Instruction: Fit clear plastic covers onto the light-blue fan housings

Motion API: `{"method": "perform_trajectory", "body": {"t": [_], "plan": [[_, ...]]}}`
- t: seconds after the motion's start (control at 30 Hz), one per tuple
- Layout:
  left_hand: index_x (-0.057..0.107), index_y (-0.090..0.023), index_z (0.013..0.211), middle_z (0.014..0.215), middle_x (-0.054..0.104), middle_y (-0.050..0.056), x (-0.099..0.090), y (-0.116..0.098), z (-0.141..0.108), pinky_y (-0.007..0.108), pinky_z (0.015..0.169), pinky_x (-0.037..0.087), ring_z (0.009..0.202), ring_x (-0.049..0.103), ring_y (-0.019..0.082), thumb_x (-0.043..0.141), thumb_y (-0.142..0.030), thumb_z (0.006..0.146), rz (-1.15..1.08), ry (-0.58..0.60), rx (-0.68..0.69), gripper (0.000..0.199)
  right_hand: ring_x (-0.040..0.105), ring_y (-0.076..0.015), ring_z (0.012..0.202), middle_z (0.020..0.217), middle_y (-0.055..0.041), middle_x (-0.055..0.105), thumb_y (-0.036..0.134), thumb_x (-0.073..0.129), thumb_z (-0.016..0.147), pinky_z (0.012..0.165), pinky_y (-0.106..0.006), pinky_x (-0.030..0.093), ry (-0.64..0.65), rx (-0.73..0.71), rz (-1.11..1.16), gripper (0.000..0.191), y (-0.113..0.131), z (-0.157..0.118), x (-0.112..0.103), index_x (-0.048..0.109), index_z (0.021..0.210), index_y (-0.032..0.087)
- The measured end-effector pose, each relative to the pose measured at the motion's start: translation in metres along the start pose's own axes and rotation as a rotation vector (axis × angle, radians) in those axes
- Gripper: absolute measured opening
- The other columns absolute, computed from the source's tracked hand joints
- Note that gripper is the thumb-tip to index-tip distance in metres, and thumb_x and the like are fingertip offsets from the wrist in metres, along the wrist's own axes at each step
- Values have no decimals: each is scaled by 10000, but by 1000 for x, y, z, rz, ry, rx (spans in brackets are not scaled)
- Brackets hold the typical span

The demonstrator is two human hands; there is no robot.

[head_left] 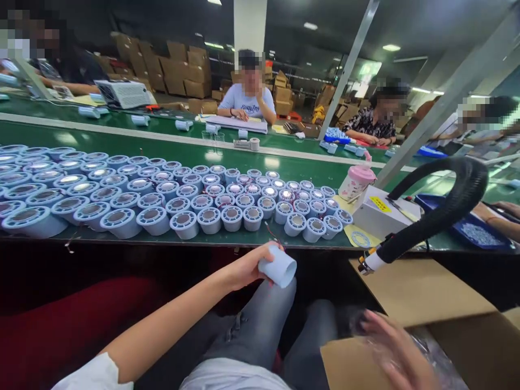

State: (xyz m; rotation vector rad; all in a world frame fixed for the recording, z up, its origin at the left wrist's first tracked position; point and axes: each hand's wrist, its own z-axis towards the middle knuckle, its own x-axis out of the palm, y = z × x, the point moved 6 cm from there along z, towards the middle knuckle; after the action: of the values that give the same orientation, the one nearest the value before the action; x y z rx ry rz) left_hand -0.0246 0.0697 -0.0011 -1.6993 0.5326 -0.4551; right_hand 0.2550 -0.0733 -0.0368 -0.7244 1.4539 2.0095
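Note:
My left hand point(262, 265) is closed round a light blue plastic cylinder point(280, 269), its hollow end tilted towards the lower right. Thin red and dark wires point(275, 237) trail from its far side. Over an open cardboard box point(430, 292) is my right hand point(396, 346), smeared by motion. A dark, blurred part point(354, 319) shows at its fingertips; its kind is too smeared to make out. Rows of similar light blue cylinders point(211, 219) with ringed, slotted tops stand on the green worktable point(162, 238) in front of me, some with wires on top.
A black flexible hose point(430, 222) arches from a white machine point(379, 211) over the box. Beside the machine stands a pink cup point(357, 181). Clear plastic point(434, 352) lies in the box. Across the bench sit several people; a co-worker's hands are near a blue tray point(467, 227) at right.

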Motion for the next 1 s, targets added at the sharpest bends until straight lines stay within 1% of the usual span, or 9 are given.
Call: {"method": "perform_trajectory", "body": {"t": [0.07, 0.13, 0.23, 0.4, 0.57, 0.63, 0.73, 0.83, 1.0], "plan": [[489, -143, 983, 894, 544, 70, 14, 20, 4, 209, 412, 399, 644, 529, 142, 381, -520, 770, -140, 121, -126, 446, 603, -296, 1104, 1294, -118, 533, 340, 539, 881, 818, -392, 575, 85, -230, -185, 510, 49, 26, 27, 429, 1379, 326], [544, -137, 975, 860, 554, 51, 26, 35, 7, 180, 363, 310, 560, 470, 101, 441, -555, 777, -238, 227, -234, 474, 599, -302, 1065, 1248, -146, 540, 270, 556, 861, 796, -426, 576, 14, -331, -321, 522, 87, 54, 41, 450, 1372, 290], [612, -149, 953, 792, 566, 12, 33, 38, 10, 180, 430, 316, 552, 439, 81, 549, -472, 794, -99, 350, -215, 365, 575, -333, 1022, 1261, -162, 525, 204, 589, 822, 729, -474, 569, 0, -334, -490, 505, 110, 90, 57, 526, 1318, 281], [667, -176, 970, 1023, 617, 38, 25, 13, 20, 260, 874, 407, 956, 544, 172, 564, -297, 827, 330, 377, 122, 213, 559, -306, 999, 1331, -150, 491, 156, 621, 792, 719, -426, 563, 91, -306, -529, 403, 102, 107, 63, 637, 1187, 236], [599, -155, 979, 799, 550, 7, 14, 33, 37, 177, 433, 317, 617, 466, 108, 430, -392, 859, 96, 381, -227, 315, 552, -291, 989, 1280, -164, 505, 187, 591, 821, 713, -413, 556, 7, -294, -529, 415, 103, 99, 56, 605, 1233, 233], [600, -154, 990, 756, 524, -2, 18, 35, 40, 178, 388, 271, 566, 433, 102, 419, -402, 853, 63, 442, -273, 336, 551, -298, 985, 1323, -168, 476, 165, 593, 807, 698, -419, 550, 5, -274, -577, 479, 106, 100, 60, 571, 1276, 263], [651, -160, 982, 839, 590, 15, 25, 26, 40, 205, 558, 419, 691, 523, 126, 486, -312, 830, 243, 544, -155, 271, 555, -311, 983, 1401, -156, 425, 112, 601, 764, 657, -407, 544, 61, -160, -637, 507, 102, 106, 67, 588, 1241, 284], [692, -187, 984, 1000, 616, 40, 29, 9, 36, 262, 830, 439, 917, 572, 181, 558, -246, 810, 457, 503, 106, 228, 549, -316, 1045, 1362, -119, 482, 3, 577, 701, 693, -401, 544, 164, -34, -601, 390, 93, 105, 70, 676, 989, 247], [665, -205, 979, 979, 582, 44, 31, 10, 21, 265, 779, 446, 890, 561, 180, 704, -392, 750, 386, 274, 255, 299, 574, -255, 1067, 1216, -76, 543, 175, 686, 740, 770, -362, 541, 186, 161, -166, 77, 87, 85, 60, 628, 758, 223]]}}
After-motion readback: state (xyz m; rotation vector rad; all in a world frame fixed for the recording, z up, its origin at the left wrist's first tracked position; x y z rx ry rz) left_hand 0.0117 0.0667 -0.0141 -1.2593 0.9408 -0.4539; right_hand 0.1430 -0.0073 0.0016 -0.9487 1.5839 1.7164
